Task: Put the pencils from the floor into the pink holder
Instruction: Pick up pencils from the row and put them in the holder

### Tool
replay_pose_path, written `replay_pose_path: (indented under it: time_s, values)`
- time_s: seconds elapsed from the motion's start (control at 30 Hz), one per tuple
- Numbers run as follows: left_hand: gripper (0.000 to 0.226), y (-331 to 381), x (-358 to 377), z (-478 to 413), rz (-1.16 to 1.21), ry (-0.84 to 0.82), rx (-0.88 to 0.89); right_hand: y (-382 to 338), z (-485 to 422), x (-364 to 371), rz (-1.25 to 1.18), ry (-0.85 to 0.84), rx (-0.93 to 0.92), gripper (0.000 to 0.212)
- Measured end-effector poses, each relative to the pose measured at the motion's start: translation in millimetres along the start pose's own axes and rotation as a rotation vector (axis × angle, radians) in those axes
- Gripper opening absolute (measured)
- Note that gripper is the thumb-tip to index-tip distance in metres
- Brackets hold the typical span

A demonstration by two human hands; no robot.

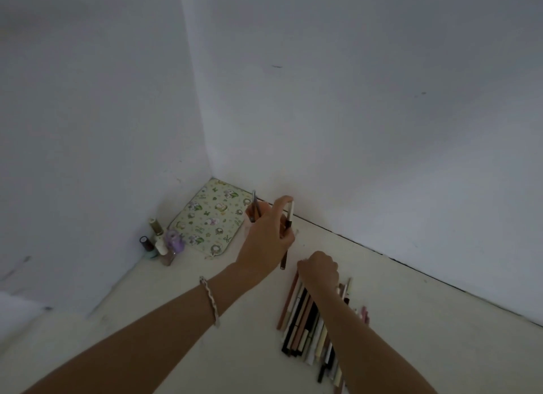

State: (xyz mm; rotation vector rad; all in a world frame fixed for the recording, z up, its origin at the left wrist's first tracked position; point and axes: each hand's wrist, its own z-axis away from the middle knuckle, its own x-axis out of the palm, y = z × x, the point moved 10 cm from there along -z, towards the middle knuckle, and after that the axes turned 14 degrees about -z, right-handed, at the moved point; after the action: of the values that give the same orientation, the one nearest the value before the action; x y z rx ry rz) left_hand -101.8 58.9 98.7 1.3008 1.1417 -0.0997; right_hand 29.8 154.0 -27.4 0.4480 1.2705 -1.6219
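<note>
A pile of several pencils point(305, 329) in brown, black, white and pink lies on the pale floor at lower centre-right. My left hand point(264, 238) is raised above the floor and holds pencils: a dark one with a white end point(287, 235) points downward, and others stick up near my thumb point(255, 207). My right hand point(318, 269) is curled, fingers down, on the far end of the pile. Whether it grips a pencil is hidden. No pink holder shows; the left hand may cover it.
A patterned cream pouch point(211, 217) lies in the corner where two white walls meet. Several small bottles point(160, 242), one with a purple cap, stand by the left wall. A braided bracelet point(210, 299) circles my left wrist.
</note>
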Motion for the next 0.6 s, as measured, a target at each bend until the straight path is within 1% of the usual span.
replay_pose_path:
  time_s: [0.07, 0.13, 0.27, 0.37, 0.47, 0.53, 0.6]
  values:
    - [0.056, -2, -3, -4, 0.044, 0.010, -0.023, -3, 2, 0, 0.009, 0.005, 0.000, 0.017]
    - [0.059, -4, -15, -8, 0.090, 0.076, -0.041, -3, 2, 5, -0.043, -0.017, 0.009, 0.020]
    - [0.066, -20, -68, -21, 0.175, 0.313, -0.106, -5, -12, -15, -0.311, 0.007, 0.025, 0.032]
    - [0.060, -37, -107, -30, 0.214, 0.463, -0.160, -22, -30, -55, -0.447, 0.028, -0.027, 0.032]
    - [0.058, -40, -113, -34, 0.159, 0.447, -0.122, -44, -34, -97, -0.693, 0.080, -0.084, 0.034]
    - [0.058, -37, -108, -34, 0.067, 0.421, -0.086, -68, -26, -124, -0.780, 0.143, -0.200, 0.034]
    - [0.057, -39, -101, -35, 0.040, 0.407, -0.098, -91, -10, -144, -0.851, 0.221, -0.333, 0.023]
